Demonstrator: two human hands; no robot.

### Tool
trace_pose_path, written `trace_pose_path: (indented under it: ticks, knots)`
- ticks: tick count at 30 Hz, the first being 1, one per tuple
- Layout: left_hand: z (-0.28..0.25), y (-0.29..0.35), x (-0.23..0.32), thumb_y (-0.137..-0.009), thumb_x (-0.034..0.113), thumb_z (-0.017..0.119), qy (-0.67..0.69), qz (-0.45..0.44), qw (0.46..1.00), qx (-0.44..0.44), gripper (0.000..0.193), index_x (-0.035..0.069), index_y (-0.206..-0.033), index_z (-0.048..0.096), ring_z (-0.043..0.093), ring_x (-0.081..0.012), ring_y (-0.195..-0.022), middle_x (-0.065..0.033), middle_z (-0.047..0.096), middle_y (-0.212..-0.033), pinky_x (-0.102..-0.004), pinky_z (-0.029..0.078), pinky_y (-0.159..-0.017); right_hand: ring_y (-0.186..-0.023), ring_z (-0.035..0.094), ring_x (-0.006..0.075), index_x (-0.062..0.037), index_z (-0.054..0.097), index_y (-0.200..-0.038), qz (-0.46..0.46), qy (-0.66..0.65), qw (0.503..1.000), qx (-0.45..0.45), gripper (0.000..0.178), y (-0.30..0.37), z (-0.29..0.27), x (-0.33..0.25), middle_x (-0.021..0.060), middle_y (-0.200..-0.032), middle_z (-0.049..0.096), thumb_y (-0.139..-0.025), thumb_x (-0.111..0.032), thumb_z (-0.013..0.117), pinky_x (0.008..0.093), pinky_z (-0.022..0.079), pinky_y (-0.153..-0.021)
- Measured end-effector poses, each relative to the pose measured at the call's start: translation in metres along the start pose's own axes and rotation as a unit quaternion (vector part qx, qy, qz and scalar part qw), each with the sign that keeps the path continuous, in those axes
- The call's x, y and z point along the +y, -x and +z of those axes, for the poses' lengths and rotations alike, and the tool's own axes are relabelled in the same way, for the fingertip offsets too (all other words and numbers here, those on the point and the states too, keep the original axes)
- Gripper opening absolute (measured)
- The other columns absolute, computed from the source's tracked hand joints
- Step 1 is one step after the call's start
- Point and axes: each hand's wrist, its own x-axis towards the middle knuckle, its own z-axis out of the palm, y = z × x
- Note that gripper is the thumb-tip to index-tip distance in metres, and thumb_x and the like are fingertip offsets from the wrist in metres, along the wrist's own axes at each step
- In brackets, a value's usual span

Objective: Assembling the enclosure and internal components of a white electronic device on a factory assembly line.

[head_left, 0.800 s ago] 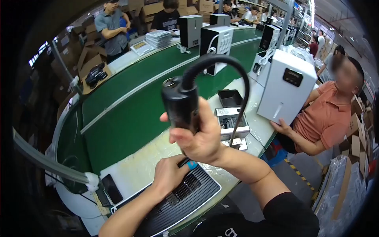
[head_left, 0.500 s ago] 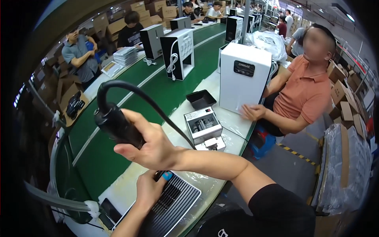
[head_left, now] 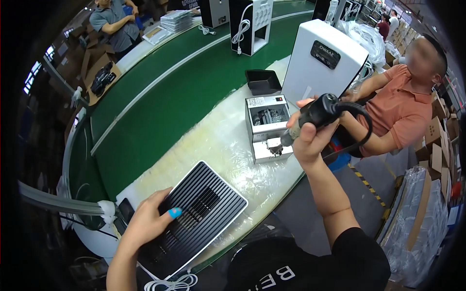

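I've got two hands in view. My right hand [head_left: 310,138] is raised on the right, fingers wrapped tight round one black driver [head_left: 315,114] with a cable [head_left: 361,131] looping off its far end; the driver's tip points down-left at one small open unit [head_left: 268,127] sitting on the surface [head_left: 218,145]. I can't make out the bit itself, it's blurred against the unit's base. My left hand [head_left: 148,223] lies flat, fingers spread, on one dark grille panel [head_left: 199,213] at the near left; it grips nothing, just presses the panel's near-left corner. A blue fingertip cover [head_left: 174,212] shows on one finger.

Counting on: one black tray [head_left: 263,81] just beyond the open unit, one tall white cabinet [head_left: 323,63] to the right of it, and one more white cabinet [head_left: 250,22] with a coiled cord far off on the green belt [head_left: 155,111]. Others further back are cut off by the top edge.

Two people are clear: one in an orange shirt [head_left: 403,109] on the right, arms behind the white cabinet and my driver, hands hidden; one in grey [head_left: 114,19] at the far left, arms folded. More figures far right are too small to tell.

A white cord [head_left: 174,282] curls at the near edge, partly cut off. The panel's near corner is hidden under my left arm.
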Motion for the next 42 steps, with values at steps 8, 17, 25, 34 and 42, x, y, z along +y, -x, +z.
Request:
trace_pose_path:
  ticks: [8, 17, 25, 34, 42]
  knots:
    - [-0.004, 0.060, -0.040, -0.076, 0.012, 0.070, 0.029, -0.055, 0.997, 0.050, 0.055, -0.006, -0.125, 0.051, 0.061, -0.0241, -0.102, -0.0195, 0.064, -0.110, -0.0335, 0.045, -0.093, -0.060, 0.056, 0.0125, 0.0005, 0.030, -0.120, 0.049, 0.004, 0.995, -0.087, 0.057, 0.035, 0.000, 0.007, 0.0160, -0.104, 0.056, -0.093, -0.045, 0.052, 0.0254, 0.048, -0.054]
    - [0.008, 0.050, -0.058, -0.076, 0.015, 0.072, 0.045, 0.002, 0.994, 0.104, 0.050, 0.000, -0.121, 0.058, 0.064, -0.0250, -0.100, -0.0175, 0.066, -0.108, -0.0336, 0.047, -0.090, -0.055, 0.054, 0.0140, 0.0012, 0.032, -0.135, 0.044, -0.100, 0.991, -0.072, 0.061, -0.052, 0.048, -0.104, 0.0207, -0.112, 0.058, -0.098, -0.047, 0.037, 0.0237, 0.043, -0.046]
    - [0.015, 0.054, -0.069, -0.076, 0.017, 0.072, 0.047, 0.008, 0.989, 0.141, 0.042, 0.005, -0.115, 0.063, 0.065, -0.0331, -0.093, -0.0185, 0.068, -0.099, -0.0372, 0.049, -0.082, -0.057, 0.055, 0.0143, -0.0024, 0.029, -0.137, 0.134, -0.337, 0.911, -0.197, 0.067, -0.036, 0.173, -0.162, 0.0217, -0.121, 0.054, -0.096, -0.055, 0.035, 0.0263, 0.047, -0.050]
    - [0.017, 0.058, -0.072, -0.075, 0.015, 0.066, 0.044, -0.010, 0.987, 0.155, 0.040, 0.007, -0.114, 0.064, 0.064, -0.0371, -0.085, -0.0206, 0.067, -0.090, -0.0420, 0.050, -0.079, -0.053, 0.056, 0.0119, 0.0008, 0.015, -0.142, 0.122, -0.143, 0.938, -0.289, 0.090, 0.007, 0.238, -0.182, 0.0124, -0.110, 0.057, -0.089, -0.071, 0.030, 0.0203, 0.044, -0.049]
    - [0.014, 0.055, -0.069, -0.075, 0.013, 0.062, 0.039, -0.001, 0.989, 0.143, 0.038, 0.009, -0.112, 0.065, 0.064, -0.0376, -0.080, -0.0214, 0.066, -0.085, -0.0449, 0.050, -0.077, -0.055, 0.057, 0.0127, 0.0037, 0.015, -0.140, 0.148, -0.242, 0.920, -0.268, 0.091, 0.033, 0.251, -0.174, 0.0132, -0.104, 0.058, -0.088, -0.066, 0.043, 0.0213, 0.045, -0.049]
